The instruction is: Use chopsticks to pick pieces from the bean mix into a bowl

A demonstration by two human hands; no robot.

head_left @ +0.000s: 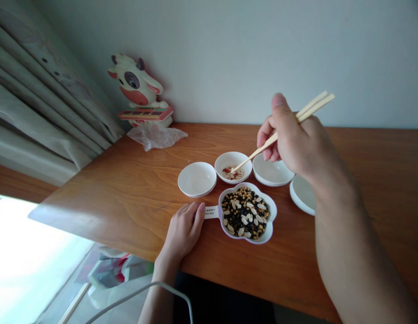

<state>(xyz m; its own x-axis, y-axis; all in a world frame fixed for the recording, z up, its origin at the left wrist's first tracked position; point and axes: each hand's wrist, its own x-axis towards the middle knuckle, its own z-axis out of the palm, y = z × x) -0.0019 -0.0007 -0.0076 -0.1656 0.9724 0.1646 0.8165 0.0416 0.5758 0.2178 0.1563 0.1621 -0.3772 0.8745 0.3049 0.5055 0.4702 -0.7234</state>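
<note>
My left hand [185, 227] is closed round the handle of a flower-shaped bowl [274, 211], which rests on the wooden table. Black and yellow beans or grains [241, 216] fill it, with several pale peanut halves on top. My right hand [297, 139] grips a pair of wooden chopsticks [273, 137]. Their tips reach into a small white bowl [218, 165] behind the flower-shaped one, touching pale and reddish pieces [234, 173] that look like peanuts. Whether a piece is pinched between the tips is too small to tell.
A white bowl [197, 179] stands left of the middle one; two more, a white bowl [273, 172] and another white bowl [302, 195], lie right, partly behind my right arm. A cow toy [141, 90] and plastic bag [156, 136] sit at the back left. A cable [161, 284] crosses below.
</note>
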